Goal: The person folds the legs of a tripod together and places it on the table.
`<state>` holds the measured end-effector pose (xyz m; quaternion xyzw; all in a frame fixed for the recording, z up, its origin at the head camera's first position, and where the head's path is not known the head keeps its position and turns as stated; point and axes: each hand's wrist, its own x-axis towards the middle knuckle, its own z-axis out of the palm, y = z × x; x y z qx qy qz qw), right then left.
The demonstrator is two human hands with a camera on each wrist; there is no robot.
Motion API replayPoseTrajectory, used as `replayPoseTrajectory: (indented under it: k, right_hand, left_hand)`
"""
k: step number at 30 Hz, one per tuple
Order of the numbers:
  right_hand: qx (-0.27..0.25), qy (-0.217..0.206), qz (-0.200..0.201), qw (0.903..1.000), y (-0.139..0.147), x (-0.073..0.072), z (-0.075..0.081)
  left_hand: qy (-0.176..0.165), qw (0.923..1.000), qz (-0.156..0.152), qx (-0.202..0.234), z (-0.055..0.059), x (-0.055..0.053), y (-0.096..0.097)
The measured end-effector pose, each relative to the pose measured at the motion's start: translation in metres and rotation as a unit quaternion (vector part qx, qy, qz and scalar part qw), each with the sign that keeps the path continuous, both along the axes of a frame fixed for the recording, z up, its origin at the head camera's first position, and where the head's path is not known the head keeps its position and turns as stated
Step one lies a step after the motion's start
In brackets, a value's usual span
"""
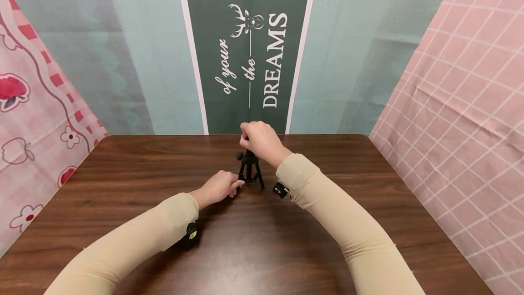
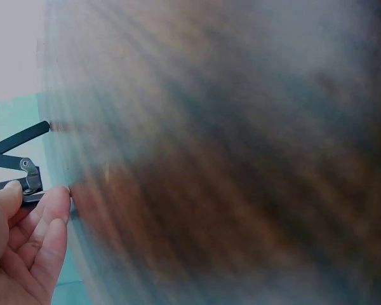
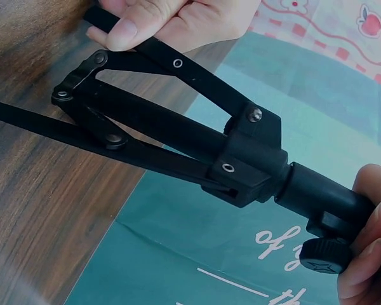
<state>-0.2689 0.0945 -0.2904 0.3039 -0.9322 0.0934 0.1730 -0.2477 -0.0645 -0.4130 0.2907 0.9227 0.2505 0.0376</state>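
Observation:
A small black tripod [image 1: 249,167] stands at the far middle of the table, its legs partly spread. My right hand [image 1: 262,140] grips the top of its column, hiding the upper end. Below that hand a ridged knob [image 3: 326,255] sticks out of the column, close to the fingertips. With thumb and fingers, my left hand [image 1: 219,185] pinches the lower part of one leg [image 3: 178,63]. Hinged braces join the legs to the central column [image 3: 159,124]. In the left wrist view, the left hand [image 2: 28,235] covers part of the pinched leg.
The tripod is on a brown wood-grain table [image 1: 245,245]. Behind the far edge hangs a green and teal cloth [image 1: 249,117] with white lettering. A pink grid cloth [image 1: 462,104] hangs at the right, a fruit-patterned cloth [image 1: 37,117] at the left. Each wrist carries a small black camera [image 1: 281,190].

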Motion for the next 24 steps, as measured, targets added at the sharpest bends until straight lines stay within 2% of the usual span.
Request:
replayPoseTrajectory:
  k: [14, 24]
  right_hand:
    - [-0.008, 0.001, 0.005, 1.0000, -0.0016, -0.0025, -0.0006]
    - [-0.016, -0.010, 0.005, 0.9998, 0.0019, -0.0025, -0.0004]
  left_hand:
    - [0.017, 0.9998, -0.002, 0.011, -0.0023, -0.0009, 0.0014]
    - [0.060, 0.9974, -0.005, -0.040, 0.0017, -0.0016, 0.0056]
